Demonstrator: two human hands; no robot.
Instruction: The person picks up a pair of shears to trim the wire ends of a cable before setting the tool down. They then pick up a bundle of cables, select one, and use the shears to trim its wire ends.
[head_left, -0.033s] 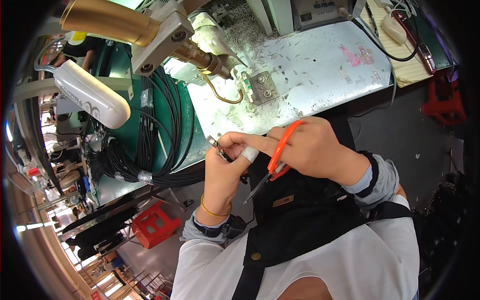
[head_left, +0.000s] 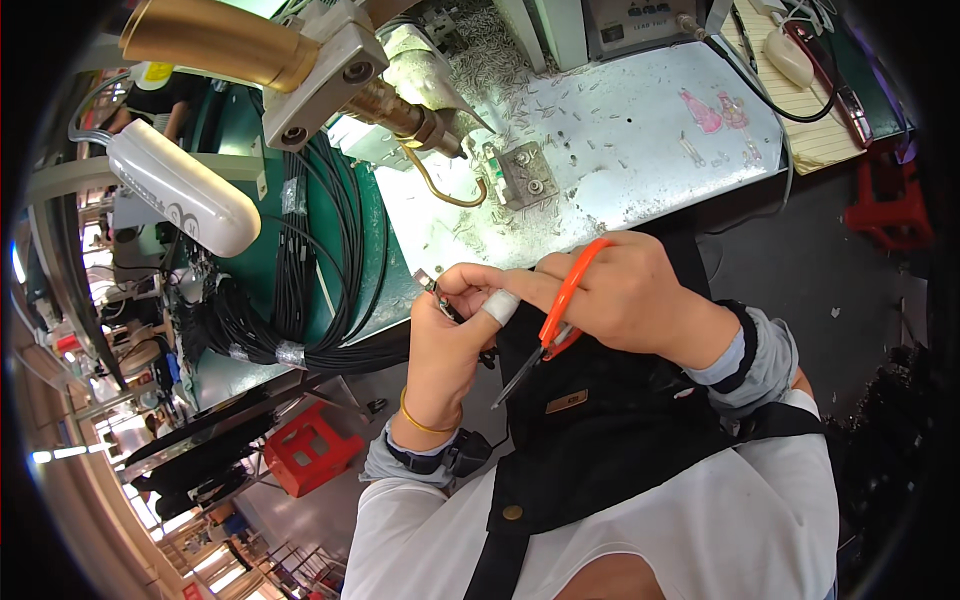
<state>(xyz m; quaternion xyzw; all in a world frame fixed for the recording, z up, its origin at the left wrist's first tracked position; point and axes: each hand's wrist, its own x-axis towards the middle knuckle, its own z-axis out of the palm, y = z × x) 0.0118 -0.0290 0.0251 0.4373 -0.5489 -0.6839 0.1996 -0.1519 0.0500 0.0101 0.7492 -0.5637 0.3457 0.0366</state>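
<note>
My left hand (head_left: 440,340) is closed around a small connector (head_left: 430,283), whose metal end sticks out past the fingers toward the bench. Part of a dark cable shows beneath that hand. My right hand (head_left: 620,295) has its fingers through or around the orange handles of what look like scissors (head_left: 562,310); their dark, slender blades point down and left, away from the connector. Its fingertips meet my left hand at the connector. White tape (head_left: 499,308) wraps a digit where the hands meet. The fingers hide most of the connector.
A metal work plate (head_left: 640,130) strewn with small clippings holds a little fixture block (head_left: 530,175). Above it hangs a machine head with a brass-coloured cylinder (head_left: 220,42). Bundled black cables (head_left: 300,250), a white lamp (head_left: 185,190) and a red stool (head_left: 310,450) are at left.
The scissors have shifted very slightly to the right with my right hand. The connector's metal end looks darker and slightly turned. My left hand stays in place.
</note>
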